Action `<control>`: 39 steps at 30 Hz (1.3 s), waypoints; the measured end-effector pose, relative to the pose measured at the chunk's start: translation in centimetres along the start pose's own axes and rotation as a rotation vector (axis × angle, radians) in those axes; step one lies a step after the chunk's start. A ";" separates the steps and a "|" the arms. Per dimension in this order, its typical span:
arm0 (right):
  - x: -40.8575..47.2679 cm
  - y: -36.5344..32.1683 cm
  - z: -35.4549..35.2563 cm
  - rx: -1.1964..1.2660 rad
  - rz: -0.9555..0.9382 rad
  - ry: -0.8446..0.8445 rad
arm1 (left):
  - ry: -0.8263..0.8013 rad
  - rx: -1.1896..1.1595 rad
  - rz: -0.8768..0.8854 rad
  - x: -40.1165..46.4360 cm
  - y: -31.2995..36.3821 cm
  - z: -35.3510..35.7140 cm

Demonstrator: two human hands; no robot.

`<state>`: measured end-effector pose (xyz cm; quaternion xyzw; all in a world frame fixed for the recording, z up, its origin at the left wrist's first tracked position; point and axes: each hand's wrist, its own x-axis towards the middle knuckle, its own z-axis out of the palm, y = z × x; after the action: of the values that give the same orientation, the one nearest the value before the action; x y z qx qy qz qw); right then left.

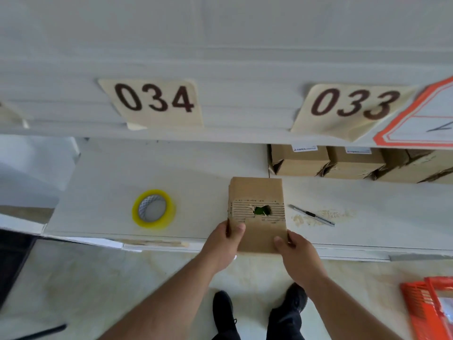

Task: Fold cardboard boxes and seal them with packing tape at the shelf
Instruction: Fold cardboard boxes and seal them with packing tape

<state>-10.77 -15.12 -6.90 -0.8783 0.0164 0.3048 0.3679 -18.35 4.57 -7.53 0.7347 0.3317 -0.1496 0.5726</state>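
Observation:
A flat brown cardboard box (257, 192) lies at the front edge of the white shelf (122, 173), its top layer torn open around a hole showing something green. My left hand (224, 244) grips its near left corner, thumb on top. My right hand (297, 253) grips the near right corner the same way. A roll of clear packing tape with a yellow rim (154, 208) lies flat on the shelf to the left of the box. A utility knife (311, 215) lies to the right of the box.
Several folded cardboard boxes (304, 160) stand at the back right of the shelf. Labels 034 (154, 99) and 033 (353, 104) hang from the shelf above. An orange plastic crate (429, 310) sits on the floor at right. My feet stand below the shelf edge.

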 end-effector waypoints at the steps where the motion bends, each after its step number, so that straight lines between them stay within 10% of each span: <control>1: 0.2 0.1 -0.2 -0.006 0.006 -0.004 | 0.038 0.056 0.009 0.4 -0.3 -1.3; 6: 0.0 0.9 -1.8 0.065 0.042 0.039 | 0.604 0.669 0.046 3.4 -4.9 -11.2; 13: -2.7 -0.8 -4.6 -0.032 -0.060 0.232 | 0.413 1.045 -0.251 4.2 -7.1 -15.4; 17: -5.1 -4.2 -5.0 -0.071 -0.214 0.263 | 0.429 0.451 -0.110 0.9 -2.3 -14.7; 22: -9.1 -10.9 -2.6 0.058 -0.453 -0.140 | 0.147 -0.438 0.042 -9.6 5.6 -9.9; 26: -11.9 -13.6 -2.0 0.032 -0.636 -0.172 | 0.016 -0.553 0.170 -14.3 8.8 -6.9; 33: -13.1 -13.0 -4.5 -0.001 -0.675 -0.128 | 0.341 0.327 0.633 -13.6 8.2 -9.1; 39: -13.0 -12.5 -4.6 -0.012 -0.620 -0.082 | 0.422 0.478 0.835 -14.2 8.3 -7.7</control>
<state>-15.75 -11.60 10.65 -0.8305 -0.2688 0.2133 0.4387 -24.52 6.34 9.48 0.9287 0.0752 0.1711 0.3204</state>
